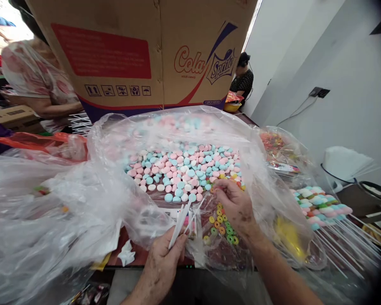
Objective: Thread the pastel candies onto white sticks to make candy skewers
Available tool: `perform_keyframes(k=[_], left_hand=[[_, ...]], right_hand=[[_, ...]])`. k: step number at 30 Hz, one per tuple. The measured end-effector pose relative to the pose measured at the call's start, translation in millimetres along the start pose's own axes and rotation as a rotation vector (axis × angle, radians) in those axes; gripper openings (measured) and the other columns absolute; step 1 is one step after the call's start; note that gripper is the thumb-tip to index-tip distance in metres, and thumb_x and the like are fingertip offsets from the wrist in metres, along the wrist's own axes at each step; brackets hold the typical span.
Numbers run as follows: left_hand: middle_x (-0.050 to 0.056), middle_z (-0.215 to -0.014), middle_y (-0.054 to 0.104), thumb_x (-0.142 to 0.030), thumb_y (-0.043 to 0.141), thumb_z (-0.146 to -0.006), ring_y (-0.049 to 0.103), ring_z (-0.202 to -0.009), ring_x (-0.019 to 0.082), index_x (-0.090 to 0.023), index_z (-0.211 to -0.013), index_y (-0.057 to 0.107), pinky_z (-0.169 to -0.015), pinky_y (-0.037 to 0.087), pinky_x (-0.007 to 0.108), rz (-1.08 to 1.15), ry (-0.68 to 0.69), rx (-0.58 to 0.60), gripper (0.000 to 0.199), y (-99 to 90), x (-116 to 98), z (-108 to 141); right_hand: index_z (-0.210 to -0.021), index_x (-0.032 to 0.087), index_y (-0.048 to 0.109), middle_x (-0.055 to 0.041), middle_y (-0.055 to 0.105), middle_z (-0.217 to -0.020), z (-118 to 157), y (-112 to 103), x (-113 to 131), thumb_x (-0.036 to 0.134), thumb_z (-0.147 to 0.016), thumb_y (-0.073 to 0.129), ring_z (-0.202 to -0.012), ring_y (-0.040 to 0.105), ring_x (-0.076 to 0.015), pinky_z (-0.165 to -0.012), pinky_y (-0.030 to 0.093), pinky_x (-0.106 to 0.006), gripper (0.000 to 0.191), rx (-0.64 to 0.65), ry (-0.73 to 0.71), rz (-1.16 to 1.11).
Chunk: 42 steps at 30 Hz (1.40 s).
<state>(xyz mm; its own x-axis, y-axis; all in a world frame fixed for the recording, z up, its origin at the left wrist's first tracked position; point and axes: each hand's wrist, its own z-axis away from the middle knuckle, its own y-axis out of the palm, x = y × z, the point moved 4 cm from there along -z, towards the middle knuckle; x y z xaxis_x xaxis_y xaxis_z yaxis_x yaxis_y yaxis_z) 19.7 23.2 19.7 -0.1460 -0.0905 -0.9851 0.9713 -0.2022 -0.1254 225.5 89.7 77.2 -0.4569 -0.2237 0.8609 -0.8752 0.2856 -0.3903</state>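
My left hand [167, 252] is closed round several thin white sticks [180, 222] that point up and to the right. My right hand [233, 203] has its fingers pinched together beside the candies; what lies between the fingertips is too small to tell. Beyond both hands, pink, blue and white round candies [180, 171] lie spread in a large clear plastic bag [257, 169]. Ring-shaped yellow, orange and green candies [221, 220] lie just left of my right wrist. A small printed packet [165, 212] shows behind the sticks.
A big cardboard box [114, 55] stands behind the candies. Crumpled plastic [51, 212] covers the left. Filled candy skewers [320, 205] lie at the right, near a holder of white bags [344, 163]. One person [41, 80] is behind at left, another [244, 80] at the back.
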Motion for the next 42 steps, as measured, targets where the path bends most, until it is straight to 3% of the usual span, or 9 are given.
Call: perform_keyframes(k=[4,13,17,22,27,31,36,38,42], left_hand=[[-0.005,-0.051,0.045,-0.037,0.052,-0.09,0.038,-0.049,0.011,-0.017,-0.072,0.062,-0.046,0.027,0.022,0.076,-0.026,-0.02,0.028,0.1,13,-2],[-0.006,-0.048,0.047,-0.041,0.057,-0.087,0.035,-0.042,0.009,-0.015,-0.079,0.067,-0.04,0.023,0.02,0.204,-0.041,-0.058,0.029,3.2,23,-6],[-0.006,-0.048,0.047,-0.041,0.057,-0.087,0.033,-0.042,0.008,-0.014,-0.083,0.068,-0.039,0.022,0.02,0.204,-0.047,-0.066,0.029,2.9,23,-6],[-0.005,-0.046,0.049,-0.045,0.062,-0.083,0.036,-0.042,0.009,-0.014,-0.078,0.069,-0.039,0.025,0.02,0.223,-0.061,-0.082,0.032,1.0,18,-5],[-0.005,-0.044,0.05,-0.047,0.065,-0.079,0.037,-0.04,0.009,-0.014,-0.074,0.071,-0.038,0.027,0.02,0.24,-0.086,-0.088,0.034,-0.9,12,-4],[-0.005,-0.045,0.05,-0.048,0.067,-0.078,0.036,-0.039,0.009,-0.015,-0.074,0.07,-0.038,0.026,0.02,0.24,-0.081,-0.103,0.034,-0.7,10,-4],[-0.005,-0.045,0.048,-0.049,0.062,-0.082,0.034,-0.04,0.009,-0.015,-0.076,0.069,-0.038,0.023,0.02,0.213,-0.054,-0.097,0.035,1.6,14,-4],[-0.005,-0.047,0.048,-0.049,0.061,-0.083,0.033,-0.041,0.009,-0.016,-0.072,0.066,-0.038,0.022,0.02,0.213,-0.041,-0.078,0.035,2.3,15,-4],[-0.005,-0.049,0.049,-0.049,0.062,-0.082,0.035,-0.043,0.009,-0.016,-0.071,0.065,-0.04,0.024,0.02,0.241,-0.073,-0.062,0.036,1.5,18,-3]], right_hand=[[-0.079,0.018,0.063,-0.0053,0.065,-0.086,-6,7,0,0.014,-0.086,0.049,-0.088,0.056,-0.0217,-0.082,0.042,-0.035,0.016,0.335,-0.189,0.574],[-0.097,0.017,0.064,-0.0094,0.064,-0.099,-9,47,9,0.015,-0.089,0.052,-0.094,0.057,-0.0227,-0.081,0.041,-0.031,0.015,0.51,-0.236,0.929],[-0.087,0.017,0.061,-0.0088,0.064,-0.092,-7,41,4,0.007,-0.081,0.053,-0.091,0.056,-0.0225,-0.079,0.04,-0.03,0.014,0.463,-0.271,0.924],[-0.084,0.02,0.057,-0.0036,0.062,-0.086,-12,21,-2,0.01,-0.082,0.049,-0.075,0.054,-0.0181,-0.065,0.037,-0.027,0.013,0.342,-0.151,0.769],[-0.089,0.019,0.057,-0.0072,0.06,-0.092,-20,29,0,0.012,-0.088,0.042,-0.083,0.055,-0.02,-0.073,0.041,-0.028,0.016,0.225,-0.273,0.675],[-0.089,0.016,0.059,-0.0099,0.063,-0.093,-26,44,-7,0.011,-0.087,0.045,-0.086,0.056,-0.022,-0.076,0.043,-0.03,0.015,0.246,-0.25,0.751],[-0.106,0.014,0.063,-0.0115,0.068,-0.097,-30,58,-11,0.003,-0.08,0.05,-0.097,0.055,-0.0252,-0.087,0.042,-0.034,0.031,0.416,-0.363,0.874],[-0.108,0.015,0.063,-0.0101,0.069,-0.096,-31,56,-9,0.001,-0.078,0.051,-0.095,0.056,-0.0239,-0.088,0.041,-0.034,0.035,0.471,-0.4,0.876],[-0.094,0.017,0.063,-0.0072,0.066,-0.09,-26,43,-2,0.006,-0.082,0.051,-0.086,0.055,-0.0209,-0.078,0.042,-0.031,0.021,0.508,-0.42,0.809]])
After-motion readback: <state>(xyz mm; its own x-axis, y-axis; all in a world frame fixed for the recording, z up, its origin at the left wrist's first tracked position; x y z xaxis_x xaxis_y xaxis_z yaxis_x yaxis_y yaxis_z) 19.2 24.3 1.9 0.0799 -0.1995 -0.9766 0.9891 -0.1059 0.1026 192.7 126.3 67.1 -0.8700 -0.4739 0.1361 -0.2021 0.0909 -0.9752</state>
